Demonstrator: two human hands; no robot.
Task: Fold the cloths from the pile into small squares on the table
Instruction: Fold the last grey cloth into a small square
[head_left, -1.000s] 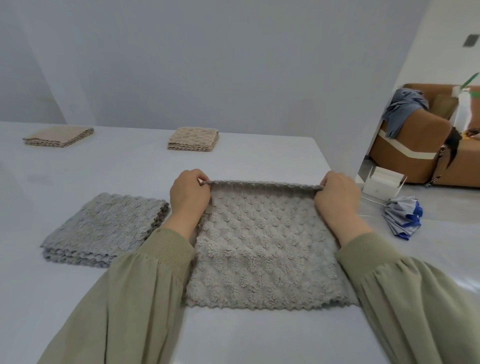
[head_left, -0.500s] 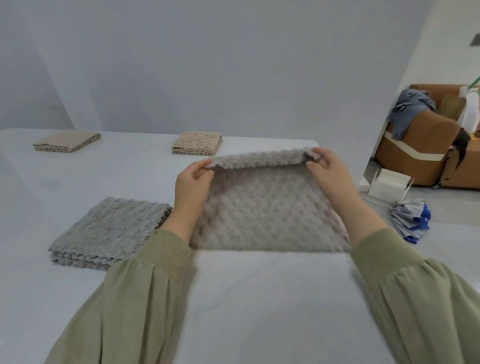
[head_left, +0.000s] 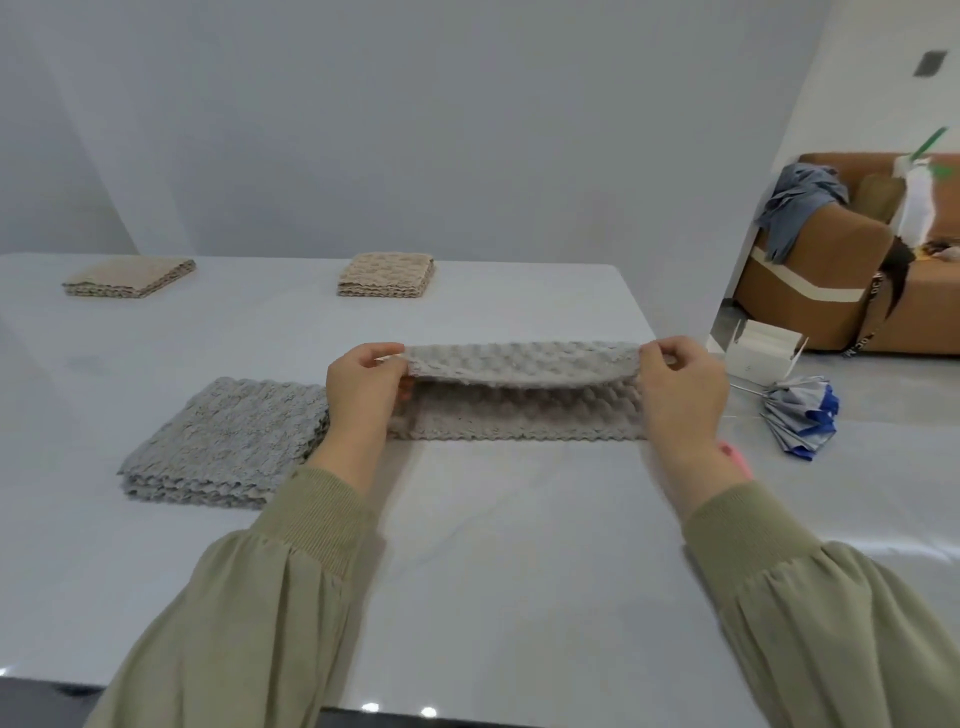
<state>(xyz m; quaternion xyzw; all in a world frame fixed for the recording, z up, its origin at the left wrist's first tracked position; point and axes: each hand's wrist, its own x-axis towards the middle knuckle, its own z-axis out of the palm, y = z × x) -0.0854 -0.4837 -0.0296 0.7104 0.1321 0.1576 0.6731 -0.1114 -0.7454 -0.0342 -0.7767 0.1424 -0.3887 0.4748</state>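
We see a grey cloth (head_left: 519, 413) lying across the middle of the white table (head_left: 493, 561), its near layer flat on the surface and its upper flap lifted and doubled over above it. The left hand (head_left: 363, 389) pinches the flap's left corner between thumb and curled fingers, and the right hand (head_left: 680, 384) pinches the right corner the same way, so the flap is stretched between them. Whether the sagging flap touches the layer beneath we cannot quite tell, as shadow fills the gap. Just beside the left hand sits the pile of grey cloths (head_left: 228, 441). Two beige folded cloths (head_left: 387, 274) (head_left: 130, 277) rest well apart at the table's far side. On the floor to the right lie a folded umbrella (head_left: 802, 415) and a white box (head_left: 763, 353).
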